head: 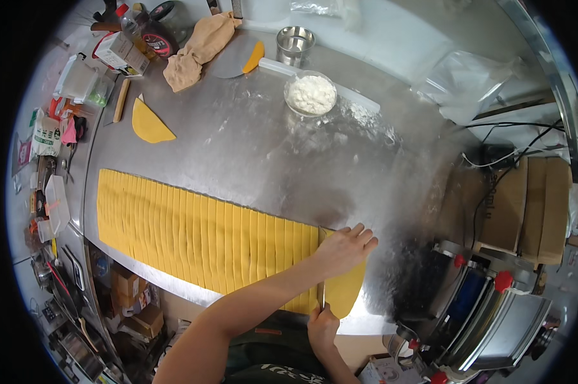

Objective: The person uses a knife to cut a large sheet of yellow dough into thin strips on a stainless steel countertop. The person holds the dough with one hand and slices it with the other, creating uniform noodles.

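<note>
A long yellow dough sheet (183, 225) lies across the steel worktable, scored or cut crosswise into many narrow strips. Its right end (349, 293) is one smooth uncut piece. My right hand (323, 329) grips the handle of a knife (321, 293) at the near edge of the dough. The blade runs away from me along the boundary between strips and smooth dough. My left hand (349, 249) lies over the far part of the blade, fingers somewhat apart and pointing right. It hides part of the knife, and my left forearm covers some strips.
A bowl of white flour (312, 93) stands before a white rolling pin (361, 97) and a metal cup (295, 43). A half-round dough piece (150, 124), a wooden-handled scraper (121, 101) and a tan cloth (202, 45) lie farther back. Pasta machine (495, 321) stands lower right, cardboard box (519, 211) behind.
</note>
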`<move>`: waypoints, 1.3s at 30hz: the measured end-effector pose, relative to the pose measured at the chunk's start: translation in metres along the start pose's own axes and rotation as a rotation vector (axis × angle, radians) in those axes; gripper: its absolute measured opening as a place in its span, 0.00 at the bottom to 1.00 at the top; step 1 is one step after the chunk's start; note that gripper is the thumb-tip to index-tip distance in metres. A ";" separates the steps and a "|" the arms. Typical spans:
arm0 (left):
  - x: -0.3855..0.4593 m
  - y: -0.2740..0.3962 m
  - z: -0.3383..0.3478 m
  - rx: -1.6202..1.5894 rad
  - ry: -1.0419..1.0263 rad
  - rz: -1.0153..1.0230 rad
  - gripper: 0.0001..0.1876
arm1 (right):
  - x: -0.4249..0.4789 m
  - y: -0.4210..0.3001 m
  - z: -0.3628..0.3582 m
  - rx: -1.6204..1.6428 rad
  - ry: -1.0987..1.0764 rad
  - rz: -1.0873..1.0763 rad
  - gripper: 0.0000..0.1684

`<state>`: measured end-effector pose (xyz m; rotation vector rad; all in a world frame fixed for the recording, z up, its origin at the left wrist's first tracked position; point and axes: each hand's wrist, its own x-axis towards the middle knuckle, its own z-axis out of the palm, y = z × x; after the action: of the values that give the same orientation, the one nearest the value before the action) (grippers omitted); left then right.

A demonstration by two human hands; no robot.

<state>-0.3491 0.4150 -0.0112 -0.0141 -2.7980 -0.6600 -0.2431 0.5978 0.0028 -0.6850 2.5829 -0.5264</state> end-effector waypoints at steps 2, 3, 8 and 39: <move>-0.003 0.000 -0.001 -0.028 0.007 -0.007 0.14 | -0.004 0.005 0.006 -0.006 -0.026 0.030 0.07; -0.002 -0.002 -0.002 -0.034 0.019 -0.004 0.14 | -0.003 0.003 0.004 -0.005 -0.029 0.028 0.07; 0.005 -0.006 -0.006 -0.035 0.081 0.003 0.16 | 0.002 -0.005 -0.009 -0.035 -0.001 -0.010 0.07; -0.125 0.023 -0.001 -0.130 0.094 -0.274 0.32 | -0.019 0.023 -0.026 0.127 0.073 -0.043 0.08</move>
<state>-0.2262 0.4414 -0.0325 0.3713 -2.6849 -0.8805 -0.2494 0.6331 0.0193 -0.6913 2.5801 -0.7353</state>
